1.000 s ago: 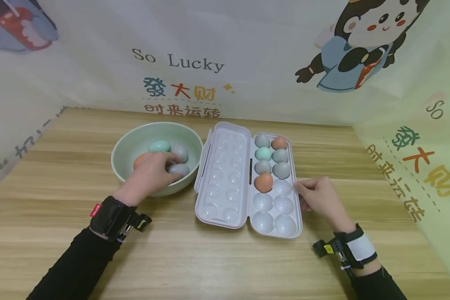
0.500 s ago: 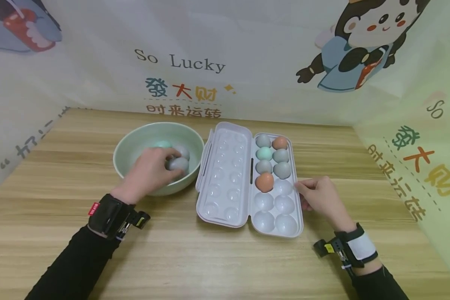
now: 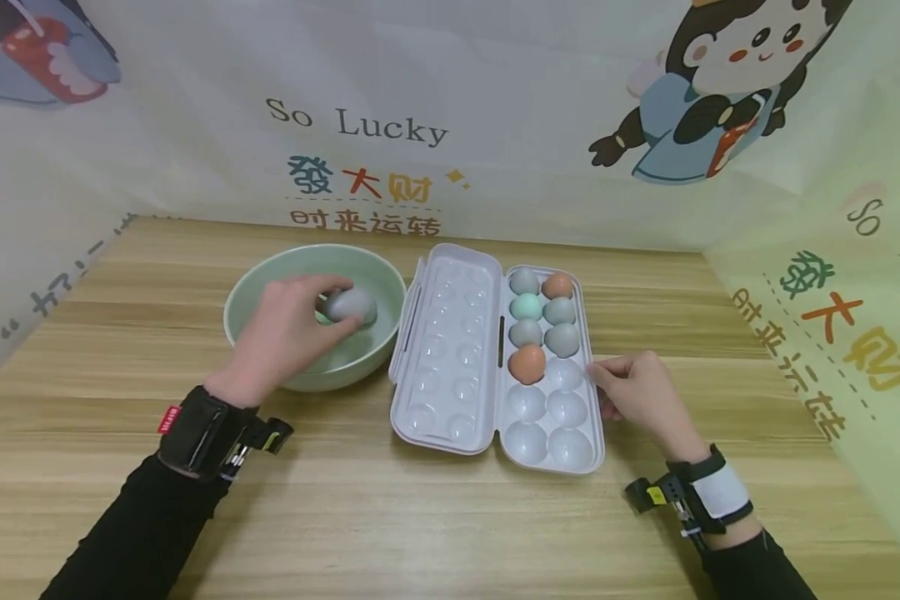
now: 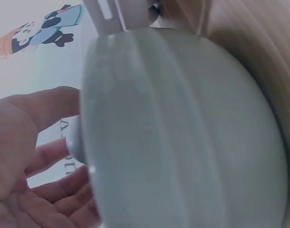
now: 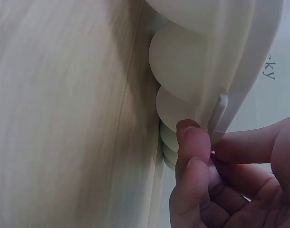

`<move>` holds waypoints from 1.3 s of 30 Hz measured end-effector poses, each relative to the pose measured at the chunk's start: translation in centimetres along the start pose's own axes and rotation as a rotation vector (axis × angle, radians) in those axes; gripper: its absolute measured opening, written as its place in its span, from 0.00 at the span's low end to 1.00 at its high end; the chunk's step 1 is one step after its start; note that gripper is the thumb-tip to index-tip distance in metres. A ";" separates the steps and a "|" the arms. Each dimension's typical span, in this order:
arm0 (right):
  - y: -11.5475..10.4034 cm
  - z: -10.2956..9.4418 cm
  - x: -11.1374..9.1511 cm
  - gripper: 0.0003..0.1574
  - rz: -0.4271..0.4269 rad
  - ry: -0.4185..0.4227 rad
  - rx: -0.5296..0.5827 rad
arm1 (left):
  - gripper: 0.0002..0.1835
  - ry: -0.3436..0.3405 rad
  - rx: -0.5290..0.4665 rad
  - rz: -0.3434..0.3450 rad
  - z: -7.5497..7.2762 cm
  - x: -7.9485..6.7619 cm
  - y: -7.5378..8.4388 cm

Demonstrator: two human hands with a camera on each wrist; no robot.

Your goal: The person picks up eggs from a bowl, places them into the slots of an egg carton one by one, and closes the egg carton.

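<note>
My left hand (image 3: 281, 329) pinches a grey-blue egg (image 3: 351, 306) between thumb and fingers, over the pale green bowl (image 3: 337, 377). Under that egg a bit of a mint-green egg (image 3: 321, 317) shows; the hand hides much of the bowl's inside. In the left wrist view the bowl wall covers most of the held egg (image 4: 75, 141). To the bowl's right lies a white egg carton (image 3: 527, 405), its lid folded open. With thumb and fingertips my right hand (image 3: 636, 390) pinches the carton's right rim, and the right wrist view shows this grip from below.
The carton's far cells hold several grey-blue eggs (image 3: 562, 340), a mint egg (image 3: 526, 306) and two brown eggs (image 3: 527, 364). Its clear dimpled lid (image 3: 446, 358) lies against the bowl side. A printed cloth (image 3: 510, 125) stands behind the wooden table (image 3: 390, 533).
My left hand has taken hold of a grey-blue egg in the bowl and raised it slightly, shifting up and left. The right hand keeps its place on the carton rim.
</note>
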State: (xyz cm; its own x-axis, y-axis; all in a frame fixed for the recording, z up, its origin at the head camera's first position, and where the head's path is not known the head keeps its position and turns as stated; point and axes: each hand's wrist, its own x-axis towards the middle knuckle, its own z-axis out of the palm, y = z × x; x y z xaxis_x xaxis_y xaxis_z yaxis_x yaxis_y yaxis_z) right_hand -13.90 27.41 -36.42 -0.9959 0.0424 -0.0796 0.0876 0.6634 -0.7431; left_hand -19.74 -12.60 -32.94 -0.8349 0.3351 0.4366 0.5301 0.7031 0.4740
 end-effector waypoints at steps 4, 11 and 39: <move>0.0 0.0 0.0 0.16 -0.001 0.007 -0.001 | 0.20 0.078 0.006 0.034 -0.4 0.0 0.4; -0.1 0.0 0.0 0.16 0.003 0.012 0.009 | 0.21 0.175 0.002 0.066 -1.2 -0.1 1.3; -0.1 0.1 0.1 0.16 0.020 0.005 0.026 | 0.21 0.152 -0.039 0.205 -1.2 0.2 4.0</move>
State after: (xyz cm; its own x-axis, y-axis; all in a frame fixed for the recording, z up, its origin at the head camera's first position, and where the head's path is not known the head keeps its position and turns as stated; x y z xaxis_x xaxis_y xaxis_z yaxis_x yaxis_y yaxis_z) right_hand -13.98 27.21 -36.42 -0.9941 0.0588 -0.0915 0.1078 0.6426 -0.7585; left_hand -17.58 -10.49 -30.00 -0.6794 0.3677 0.6350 0.6936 0.6044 0.3920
